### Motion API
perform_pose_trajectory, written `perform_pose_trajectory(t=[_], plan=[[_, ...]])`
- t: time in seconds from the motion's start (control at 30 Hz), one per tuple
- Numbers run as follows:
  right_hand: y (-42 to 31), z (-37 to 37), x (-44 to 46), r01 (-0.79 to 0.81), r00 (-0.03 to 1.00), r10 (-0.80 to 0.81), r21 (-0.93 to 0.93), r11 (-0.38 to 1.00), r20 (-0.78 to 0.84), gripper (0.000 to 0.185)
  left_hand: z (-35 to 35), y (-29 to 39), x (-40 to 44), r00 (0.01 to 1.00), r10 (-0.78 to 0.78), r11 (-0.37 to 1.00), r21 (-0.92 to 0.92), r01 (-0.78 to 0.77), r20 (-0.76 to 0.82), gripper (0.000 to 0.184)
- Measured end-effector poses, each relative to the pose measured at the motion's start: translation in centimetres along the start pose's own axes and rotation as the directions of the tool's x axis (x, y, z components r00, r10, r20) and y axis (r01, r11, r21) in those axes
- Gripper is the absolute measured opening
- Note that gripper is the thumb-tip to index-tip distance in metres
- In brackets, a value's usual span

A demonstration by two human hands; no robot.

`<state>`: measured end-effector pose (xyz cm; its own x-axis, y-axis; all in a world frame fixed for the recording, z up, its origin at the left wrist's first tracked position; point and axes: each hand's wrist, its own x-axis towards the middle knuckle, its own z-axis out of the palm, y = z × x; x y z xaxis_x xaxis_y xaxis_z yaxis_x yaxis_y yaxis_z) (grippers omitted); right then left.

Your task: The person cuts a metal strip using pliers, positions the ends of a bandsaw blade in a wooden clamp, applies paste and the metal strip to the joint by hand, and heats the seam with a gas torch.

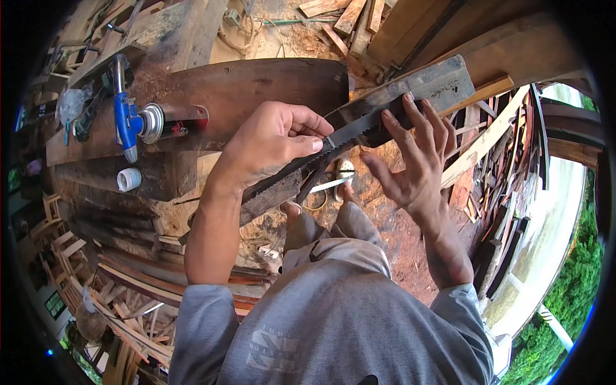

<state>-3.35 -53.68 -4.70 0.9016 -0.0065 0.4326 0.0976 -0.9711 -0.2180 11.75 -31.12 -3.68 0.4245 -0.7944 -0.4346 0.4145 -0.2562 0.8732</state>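
Observation:
A dark toothed metal blade (pixel 359 130) lies slantwise along a narrow beam, over a grey metal piece (pixel 449 82) at its upper right end. My left hand (pixel 282 138) is above the blade's middle, thumb and fingers pinched at its edge; a small light bit shows by the fingertips, too small to name. My right hand (pixel 414 144) has its fingers spread, fingertips resting on the blade and the grey metal, thumb held apart. Left of my left hand, a blue torch head (pixel 127 120) on a gas can (pixel 176 122) lies on the wood.
A wide brown board (pixel 256 83) runs behind my left hand. A white roll or cap (pixel 129 179) sits near the torch. Scrap wood strips (pixel 494 186) are piled at the right. My feet in light clogs (pixel 344 170) stand below the beam.

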Motion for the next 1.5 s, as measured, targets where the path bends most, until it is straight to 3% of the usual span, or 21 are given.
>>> perform_pose_trajectory(t=[0.17,0.23,0.43,0.53,0.73,0.87,0.97,1.37,1.5], plan=[[-1.9,0.4,0.2,-0.079,0.996,0.077,-0.047,0.996,-0.045,0.069,1.0,0.4,-1.1,0.998,0.034,0.998,0.050,-0.031,-0.054,0.032],[-2.0,0.7,0.2,-0.082,0.996,0.080,-0.054,0.995,-0.037,0.069,1.7,0.6,-1.3,0.975,0.141,0.971,0.217,-0.102,-0.169,0.030],[-1.9,1.4,0.0,-0.087,0.994,0.083,-0.056,0.995,-0.078,0.067,1.4,0.5,-1.2,0.993,0.011,0.984,0.180,0.011,-0.121,0.022],[-1.7,2.0,-0.1,-0.078,0.991,0.070,-0.065,0.995,-0.114,0.066,1.5,0.2,-0.9,0.988,0.069,0.989,0.143,-0.049,-0.139,0.016],[-1.6,2.6,-0.4,-0.085,0.988,0.075,-0.068,0.994,-0.137,0.068,0.3,0.2,-0.3,0.999,-0.019,0.997,0.074,0.017,0.029,0.026],[-1.5,2.8,-0.5,-0.074,0.985,0.063,-0.070,0.995,-0.159,0.070,0.3,-0.1,-0.3,1.000,-0.025,0.999,0.020,0.025,0.015,0.027],[-1.3,3.0,-0.5,-0.065,0.984,0.051,-0.077,0.995,-0.173,0.070,0.5,-0.1,-0.2,0.999,0.031,0.997,-0.065,-0.032,-0.026,0.029],[-0.8,3.6,-0.7,-0.049,0.980,0.030,-0.091,0.995,-0.198,0.063,0.7,-0.2,-0.5,0.996,0.052,0.997,-0.046,-0.056,-0.068,0.043],[-0.7,3.4,-0.6,-0.036,0.984,0.016,-0.108,0.994,-0.180,0.063,0.6,-1.1,-0.1,0.989,0.141,0.990,-0.003,-0.142,-0.044,0.047]])
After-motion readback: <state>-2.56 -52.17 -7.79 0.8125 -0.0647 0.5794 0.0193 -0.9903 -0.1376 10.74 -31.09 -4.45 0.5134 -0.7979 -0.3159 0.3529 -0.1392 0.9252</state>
